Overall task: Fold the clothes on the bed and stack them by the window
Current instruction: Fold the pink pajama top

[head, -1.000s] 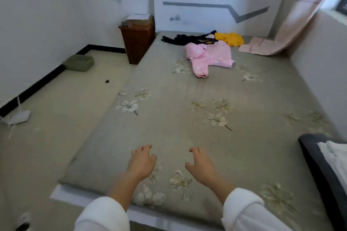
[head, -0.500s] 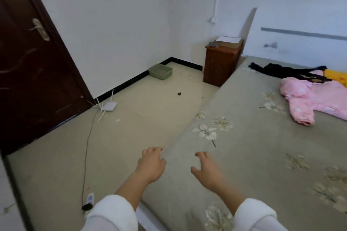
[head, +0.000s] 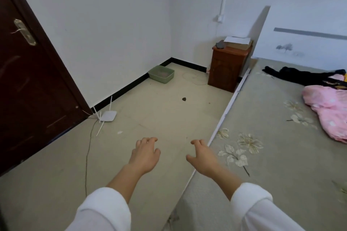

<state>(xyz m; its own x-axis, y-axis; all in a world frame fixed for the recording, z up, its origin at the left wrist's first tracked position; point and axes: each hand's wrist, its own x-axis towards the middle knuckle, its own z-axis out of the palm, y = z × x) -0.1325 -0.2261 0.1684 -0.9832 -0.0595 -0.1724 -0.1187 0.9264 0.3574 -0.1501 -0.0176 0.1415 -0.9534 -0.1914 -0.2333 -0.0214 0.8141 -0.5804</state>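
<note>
Left hand [head: 145,155] over the floor, right hand [head: 203,157] over the bed's [head: 272,165] left edge. Both have fingers loosely curled and hold nothing. Clothes lie near the bed's head end, well apart from the hands: pink garment [head: 330,110] cut off by the right frame edge, black garment [head: 300,75] behind it, partly hidden. A yellow sliver [head: 345,77] at the frame edge, can't tell what. Nightstand [head: 228,67] stands beside the bed's head corner; the items on top are unclear.
</note>
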